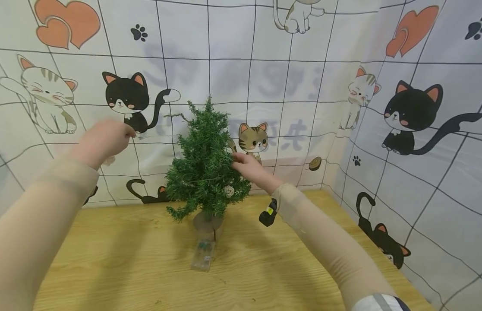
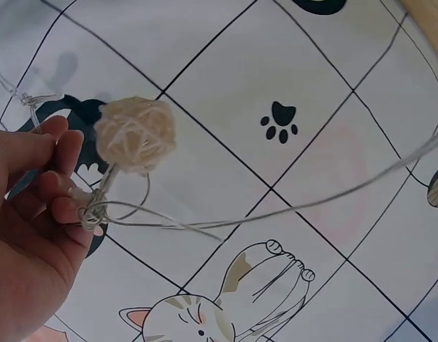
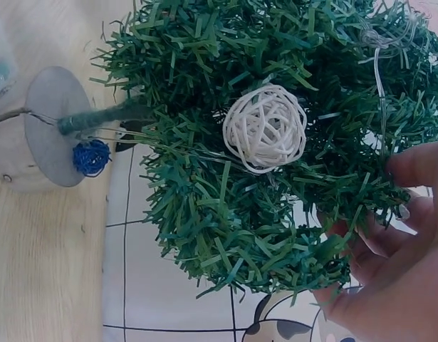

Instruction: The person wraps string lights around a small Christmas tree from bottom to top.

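Observation:
A small green artificial Christmas tree [image 1: 207,155] stands at the back of the table. My left hand [image 1: 105,140], raised to its left, pinches the thin wire [image 2: 315,205] of a light string in the left wrist view. A cream woven ball [image 2: 135,135] hangs on that wire beside the fingertips. At the tree's right side, my right hand [image 1: 256,170] grips a branch between thumb and fingers; foliage partly hides the fingertips. Close to it, a white woven ball [image 3: 265,128] sits among the needles. Lower down, a blue woven ball [image 3: 90,157] hangs near the base.
The tree's round grey base [image 1: 207,223] rests on the wooden table [image 1: 147,268]. In front of it lies a small clear plastic case [image 1: 203,255]. A cat-print cloth [image 1: 233,82] covers the walls behind and to the right.

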`<state>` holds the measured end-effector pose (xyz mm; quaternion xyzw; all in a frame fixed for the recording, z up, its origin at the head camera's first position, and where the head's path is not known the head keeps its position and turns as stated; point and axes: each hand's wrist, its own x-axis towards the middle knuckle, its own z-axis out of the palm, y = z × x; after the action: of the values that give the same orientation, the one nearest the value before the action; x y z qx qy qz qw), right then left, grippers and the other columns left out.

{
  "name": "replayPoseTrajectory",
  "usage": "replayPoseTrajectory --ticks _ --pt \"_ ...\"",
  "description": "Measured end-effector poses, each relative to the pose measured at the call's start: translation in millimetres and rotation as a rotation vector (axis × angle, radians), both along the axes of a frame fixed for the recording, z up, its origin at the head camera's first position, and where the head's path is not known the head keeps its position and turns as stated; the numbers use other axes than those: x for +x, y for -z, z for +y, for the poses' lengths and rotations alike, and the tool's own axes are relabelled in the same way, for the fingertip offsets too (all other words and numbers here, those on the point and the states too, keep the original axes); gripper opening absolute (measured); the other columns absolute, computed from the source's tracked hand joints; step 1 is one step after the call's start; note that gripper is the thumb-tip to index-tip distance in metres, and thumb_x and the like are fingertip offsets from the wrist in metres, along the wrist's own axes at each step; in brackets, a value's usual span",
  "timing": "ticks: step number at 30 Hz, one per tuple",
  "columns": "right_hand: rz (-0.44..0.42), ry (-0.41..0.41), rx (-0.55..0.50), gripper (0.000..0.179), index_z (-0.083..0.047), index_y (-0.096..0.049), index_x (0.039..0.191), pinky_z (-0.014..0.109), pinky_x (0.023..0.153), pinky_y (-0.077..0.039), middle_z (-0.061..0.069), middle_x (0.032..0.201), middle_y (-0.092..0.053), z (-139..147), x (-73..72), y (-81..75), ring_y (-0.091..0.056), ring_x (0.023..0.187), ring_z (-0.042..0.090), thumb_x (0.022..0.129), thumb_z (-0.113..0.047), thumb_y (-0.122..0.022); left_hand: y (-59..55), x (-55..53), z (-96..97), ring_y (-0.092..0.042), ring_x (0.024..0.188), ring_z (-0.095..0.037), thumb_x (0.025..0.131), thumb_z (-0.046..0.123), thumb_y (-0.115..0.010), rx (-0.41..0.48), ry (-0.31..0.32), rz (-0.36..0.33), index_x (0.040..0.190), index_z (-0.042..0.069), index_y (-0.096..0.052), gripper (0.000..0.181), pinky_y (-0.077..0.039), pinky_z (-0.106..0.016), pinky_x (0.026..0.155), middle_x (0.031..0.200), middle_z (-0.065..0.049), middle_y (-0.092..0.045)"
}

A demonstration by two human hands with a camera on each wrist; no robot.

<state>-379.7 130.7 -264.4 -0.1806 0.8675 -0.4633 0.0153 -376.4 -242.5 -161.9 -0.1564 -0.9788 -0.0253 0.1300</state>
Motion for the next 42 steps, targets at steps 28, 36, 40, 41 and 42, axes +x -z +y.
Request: replayPoseTrajectory --ticks 28,36,40,41,42 --pt "-0.037 0.044 0.0 0.059 -0.015 -0.02 0.155 0.03 0.045 -0.032 0.004 0.078 -0.048 -5.5 9.6 6.6 -0.023 0.041 0.011 0.102 -0.028 -0.043 -25.3 -15.0 33.8 -0.061 0.078 -0.046 0.088 -0.006 -0.039 0.144 -0.077 0.341 0.107 -0.006 -0.068 0.034 -0.046 -0.05 0.051 0.1 -0.029 -0.065" --pt "0.017 0.015 0.046 0.059 -0.012 -0.018 0.155 0.036 0.063 -0.038 0.011 0.149 -0.036 -6.5 11.8 8.3 -0.031 0.05 0.01 0.103 -0.028 -0.04 -64.6 -21.1 56.9 -0.06 0.077 -0.05 0.092 -0.001 -0.034 0.142 -0.102 0.398 0.114 -0.005 -0.064 0.037 -0.044 -0.052 0.044 0.101 -0.031 -0.064" --pt "0.026 0.016 0.067 0.059 -0.012 -0.018 0.155 0.04 0.074 -0.039 0.01 0.158 -0.022 -5.4 11.9 8.9 -0.039 0.06 0.012 0.103 -0.03 -0.04 -67.4 -24.6 63.0 -0.058 0.09 -0.055 0.093 0.0 -0.032 0.141 -0.129 0.316 0.124 -0.004 -0.059 0.042 -0.048 -0.056 0.053 0.114 -0.032 -0.06" --pt "0.015 0.012 0.065 0.06 -0.012 -0.017 0.155 0.041 0.072 -0.039 0.011 0.159 -0.021 -5.2 11.5 9.4 -0.033 0.054 0.017 0.103 -0.03 -0.04 -65.0 -25.4 63.0 -0.057 0.09 -0.057 0.093 0.0 -0.032 0.138 -0.132 0.299 0.123 -0.005 -0.059 0.041 -0.048 -0.058 0.056 0.114 -0.033 -0.059" --pt "0.009 0.014 0.071 0.06 -0.012 -0.018 0.155 0.041 0.071 -0.039 0.011 0.159 -0.021 -4.9 11.1 9.6 -0.033 0.054 0.016 0.103 -0.031 -0.04 -61.6 -26.3 62.5 -0.056 0.091 -0.059 0.092 -0.001 -0.033 0.137 -0.136 0.279 0.12 -0.006 -0.06 0.039 -0.048 -0.061 0.061 0.112 -0.035 -0.059"
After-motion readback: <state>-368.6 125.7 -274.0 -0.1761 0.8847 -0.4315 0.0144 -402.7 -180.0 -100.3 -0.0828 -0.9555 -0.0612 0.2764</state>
